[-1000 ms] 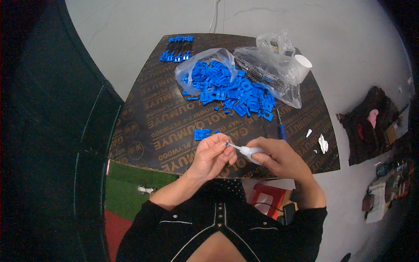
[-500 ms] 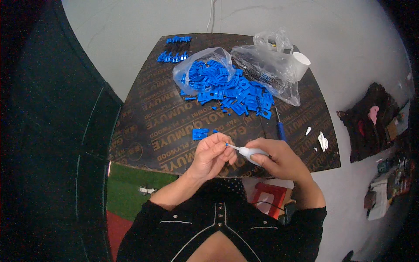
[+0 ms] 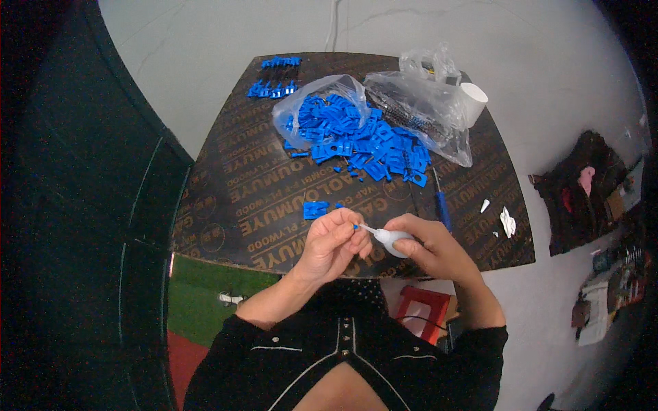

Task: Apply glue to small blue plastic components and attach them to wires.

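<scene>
Close to the table's front edge, my left hand [image 3: 329,245] pinches a tiny blue plastic part [image 3: 356,227] between thumb and fingertips. My right hand [image 3: 433,248] grips a white squeeze bottle [image 3: 392,241], its thin nozzle pointing left at the blue part. Whether the nozzle tip touches the part is too small to tell. Just beyond my left hand lies a flat blue plastic piece [image 3: 315,209], with a small blue bit [image 3: 339,205] beside it.
A heap of blue plastic parts [image 3: 377,144] spills from a clear bag [image 3: 282,123]. Behind it are a bag of dark pieces [image 3: 411,113] and a white cup [image 3: 473,103]. Blue assemblies [image 3: 271,90] stand far left. A blue-handled screwdriver [image 3: 442,209], white cap [image 3: 484,205] and crumpled tissue [image 3: 507,222] lie right.
The squeeze bottle has tilted a little more steeply in my right hand, its nozzle still by the blue part. My left hand has stayed nearly in place.
</scene>
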